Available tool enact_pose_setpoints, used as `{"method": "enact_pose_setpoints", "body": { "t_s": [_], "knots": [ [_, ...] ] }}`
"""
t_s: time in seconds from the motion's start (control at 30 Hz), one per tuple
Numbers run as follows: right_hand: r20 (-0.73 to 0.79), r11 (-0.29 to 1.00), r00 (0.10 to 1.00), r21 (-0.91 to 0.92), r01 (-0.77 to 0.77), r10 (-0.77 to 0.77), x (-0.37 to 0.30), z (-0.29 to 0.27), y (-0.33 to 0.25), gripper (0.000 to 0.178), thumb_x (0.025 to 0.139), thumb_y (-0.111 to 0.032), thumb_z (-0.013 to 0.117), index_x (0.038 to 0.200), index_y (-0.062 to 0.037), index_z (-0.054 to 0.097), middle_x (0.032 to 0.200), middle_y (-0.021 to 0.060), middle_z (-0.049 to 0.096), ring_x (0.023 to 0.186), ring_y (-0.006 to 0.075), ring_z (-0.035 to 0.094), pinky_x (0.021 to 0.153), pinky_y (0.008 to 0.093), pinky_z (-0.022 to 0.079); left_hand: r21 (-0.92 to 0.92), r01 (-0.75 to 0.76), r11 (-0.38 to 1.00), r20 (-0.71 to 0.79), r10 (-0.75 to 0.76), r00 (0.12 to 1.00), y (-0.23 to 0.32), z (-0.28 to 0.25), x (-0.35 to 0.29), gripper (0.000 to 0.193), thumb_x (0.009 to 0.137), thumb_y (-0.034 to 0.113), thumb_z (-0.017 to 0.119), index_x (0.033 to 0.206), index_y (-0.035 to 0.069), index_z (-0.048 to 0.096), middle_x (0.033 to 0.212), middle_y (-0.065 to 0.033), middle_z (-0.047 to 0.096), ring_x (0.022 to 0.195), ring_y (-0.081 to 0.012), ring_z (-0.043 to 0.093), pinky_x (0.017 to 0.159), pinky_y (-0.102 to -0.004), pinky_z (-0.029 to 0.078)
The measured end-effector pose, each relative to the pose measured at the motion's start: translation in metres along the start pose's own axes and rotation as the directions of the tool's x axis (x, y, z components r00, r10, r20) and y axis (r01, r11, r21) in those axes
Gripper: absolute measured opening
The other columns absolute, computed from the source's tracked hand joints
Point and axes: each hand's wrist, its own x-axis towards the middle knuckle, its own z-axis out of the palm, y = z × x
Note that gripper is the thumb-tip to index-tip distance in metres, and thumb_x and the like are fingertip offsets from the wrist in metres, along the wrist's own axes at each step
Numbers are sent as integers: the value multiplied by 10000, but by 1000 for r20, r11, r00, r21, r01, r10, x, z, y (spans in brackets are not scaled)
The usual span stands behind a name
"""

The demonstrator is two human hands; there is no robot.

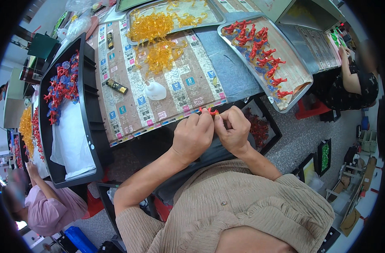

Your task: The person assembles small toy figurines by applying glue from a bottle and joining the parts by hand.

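Observation:
Just off the table's near edge, my left hand (pixel 193 138) and my right hand (pixel 233 127) meet fingertip to fingertip. Both are closed in a pinch on a small red plastic piece (pixel 210 111); most of it is hidden by the fingers. On the table beyond them stands a white squeeze bottle (pixel 155 90) with a thin nozzle. Tangled clear yellow plastic pieces (pixel 161 57) lie in a heap behind it. A metal tray (pixel 291 69) to the right bears rows of red pieces with blue translucent parts.
At left a black crate (pixel 91 139) holds red and blue pieces over white paper. Two small dark cylinders, one near (pixel 116 86) and one farther (pixel 110 41), lie on the printed table cover. Another tray (pixel 220 17) stands at the back. Co-workers sit at both sides.

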Motion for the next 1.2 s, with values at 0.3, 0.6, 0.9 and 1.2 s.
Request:
{"method": "enact_pose_setpoints", "body": {
  "t_s": [0.3,0.6,0.9,1.2],
  "knots": [
    [186,961,962,153,-231,202,9,-11,6,138,787,-33,710,717,-22,591,644,27,514,499,93,425,449,266,345,-17,48,999,12,-48,999,2,0,1,145,722,57,632,838,-29,633,752,-42,464,618,-141,505,476,-261,420],
    [570,521,707,486,-701,419,5,-23,16,272,827,-225,747,957,-21,622,745,-26,574,603,35,505,507,170,410,-121,133,984,24,-131,991,6,-15,-3,353,702,64,720,1019,-59,624,712,-59,457,593,-189,530,480,-306,428],
    [575,456,744,590,-666,342,-1,-21,4,378,846,-322,706,1041,-12,608,897,17,618,706,49,562,577,179,469,-169,144,975,42,-139,989,14,-23,-7,413,673,43,741,1052,-71,622,710,-54,451,586,-188,519,482,-307,425],
    [586,419,733,602,-680,347,0,-14,0,288,892,-283,662,966,-7,623,840,28,622,660,65,564,568,202,477,-220,167,961,4,-171,985,14,-26,-8,375,681,26,730,1028,-76,631,691,-64,454,577,-195,518,478,-314,426]
  ]
}}
